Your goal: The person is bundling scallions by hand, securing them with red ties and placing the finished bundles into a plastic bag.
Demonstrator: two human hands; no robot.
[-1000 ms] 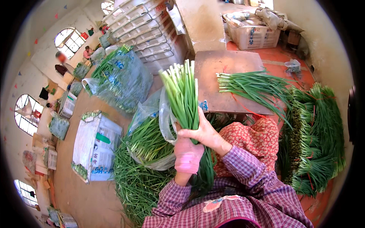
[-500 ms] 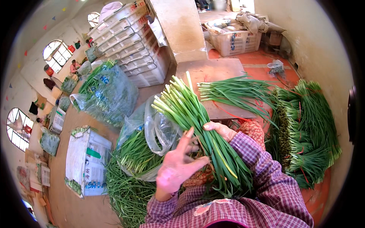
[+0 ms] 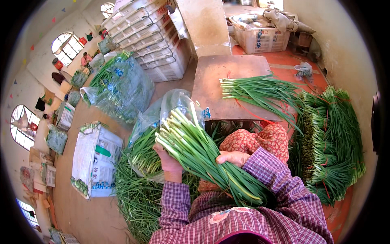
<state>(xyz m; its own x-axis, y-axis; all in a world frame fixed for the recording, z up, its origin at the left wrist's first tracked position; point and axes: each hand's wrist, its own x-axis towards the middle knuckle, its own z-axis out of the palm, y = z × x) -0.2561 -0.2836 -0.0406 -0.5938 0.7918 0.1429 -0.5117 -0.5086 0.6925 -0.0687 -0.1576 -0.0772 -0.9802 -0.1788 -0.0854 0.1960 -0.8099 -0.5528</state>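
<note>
A thick bundle of long green leaves with pale stalk ends [image 3: 207,154] lies slantwise above the person's lap, its long axis running from pale ends at far left to leaf tips at near right. The right hand [image 3: 233,157] clasps it mid-length, thumb on top; the left hand [image 3: 168,160] supports the stalk end, its fingers too hidden for me to tell their grip. Beyond, a clear plastic bag [image 3: 176,99] holds loose greens; a bulging bluish plastic bag [image 3: 132,89] is stuffed with more.
</note>
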